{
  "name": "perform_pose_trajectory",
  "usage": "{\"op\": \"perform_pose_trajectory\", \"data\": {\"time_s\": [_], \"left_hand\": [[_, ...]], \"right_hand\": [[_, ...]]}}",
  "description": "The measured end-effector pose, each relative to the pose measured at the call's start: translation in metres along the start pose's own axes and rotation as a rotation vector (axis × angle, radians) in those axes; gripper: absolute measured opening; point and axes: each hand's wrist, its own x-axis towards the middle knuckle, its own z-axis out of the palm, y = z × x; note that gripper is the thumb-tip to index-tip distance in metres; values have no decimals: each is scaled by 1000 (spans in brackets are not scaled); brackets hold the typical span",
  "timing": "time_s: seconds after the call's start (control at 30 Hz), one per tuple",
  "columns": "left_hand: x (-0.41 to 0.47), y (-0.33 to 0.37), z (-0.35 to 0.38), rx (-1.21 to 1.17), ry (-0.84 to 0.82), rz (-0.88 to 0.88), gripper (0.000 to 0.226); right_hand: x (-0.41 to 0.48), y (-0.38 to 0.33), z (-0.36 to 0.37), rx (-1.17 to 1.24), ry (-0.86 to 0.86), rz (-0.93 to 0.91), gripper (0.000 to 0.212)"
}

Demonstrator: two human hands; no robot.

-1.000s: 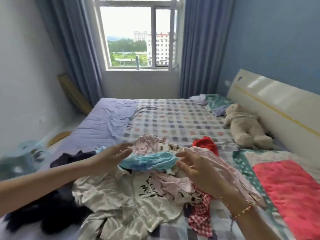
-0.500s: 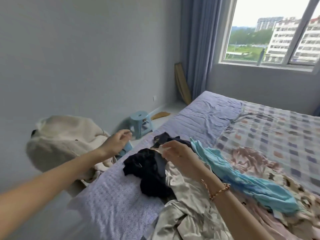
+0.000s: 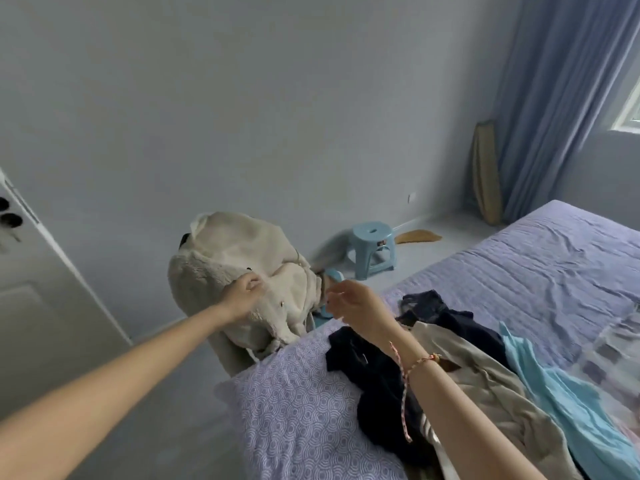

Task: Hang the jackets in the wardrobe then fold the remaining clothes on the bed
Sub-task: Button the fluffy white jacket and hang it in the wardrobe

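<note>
A cream fleece jacket (image 3: 242, 251) is draped over a chair (image 3: 228, 355) at the bed's near left corner. My left hand (image 3: 244, 294) reaches out to it and pinches the fleece near the collar. My right hand (image 3: 349, 303) hovers just right of the jacket, above the bed edge, with its fingers loosely spread and nothing in them. Behind that arm, a pile of clothes lies on the lilac bed (image 3: 519, 271): a dark navy garment (image 3: 377, 375), a beige garment (image 3: 485, 382) and a light blue garment (image 3: 561, 393).
A light blue plastic stool (image 3: 372, 251) stands on the floor past the chair. A brown board (image 3: 486, 174) leans in the corner beside the blue curtain (image 3: 554, 98). A white door panel (image 3: 41, 289) is at the far left.
The view has swung left from the clothes pile to the chair. My left hand has reached the cream jacket and taken hold of it; my right hand has left the pile and moved toward the jacket.
</note>
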Motion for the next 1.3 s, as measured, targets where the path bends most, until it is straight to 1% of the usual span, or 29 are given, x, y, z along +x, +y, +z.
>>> {"op": "perform_pose_trajectory", "data": {"time_s": [0.03,0.13,0.23,0.37,0.43,0.5,0.53,0.6,0.67,0.7,0.73,0.8,0.87,0.9,0.97,1.07,1.13,1.2,1.3], "left_hand": [[7,-10,-3,-8,14,-35,27],[37,-33,-12,-23,52,-157,32],[70,-52,-23,-42,91,-254,36],[145,-87,-51,-50,166,-371,40],[182,-107,-60,-65,197,-418,35],[215,-126,-66,-52,246,-466,20],[218,-126,-64,-40,274,-482,23],[252,-145,-60,-23,342,-542,37],[288,-158,-52,-35,380,-587,41],[292,-156,-49,-69,422,-612,52],[331,-178,-43,-68,445,-655,66],[338,-168,-42,-44,484,-747,89],[358,-175,-39,-90,517,-870,101],[368,-179,-41,-129,551,-907,101],[379,-193,-42,-147,615,-943,91],[381,-213,-44,84,585,-878,72],[376,-220,-50,142,540,-839,60],[369,-222,-57,124,476,-801,46],[359,-219,-69,-20,457,-760,44]], "right_hand": [[10,2,8,8,-19,14,20],[48,6,36,33,-133,41,13],[76,13,57,13,-207,46,5],[134,31,89,22,-274,67,14],[163,36,102,45,-295,80,17],[197,40,116,56,-323,86,18],[201,35,116,57,-312,83,17],[245,39,137,19,-349,63,14],[293,37,157,-14,-356,41,12],[298,30,160,-30,-356,41,12],[340,45,187,-20,-383,41,12],[345,40,193,-31,-379,51,13],[358,50,211,-4,-391,78,14],[362,55,220,4,-402,96,14],[363,63,232,20,-424,146,15],[357,77,247,-5,-470,170,15],[353,80,247,-19,-481,196,15],[350,79,242,-33,-476,216,16],[350,73,229,-45,-458,215,17]]}}
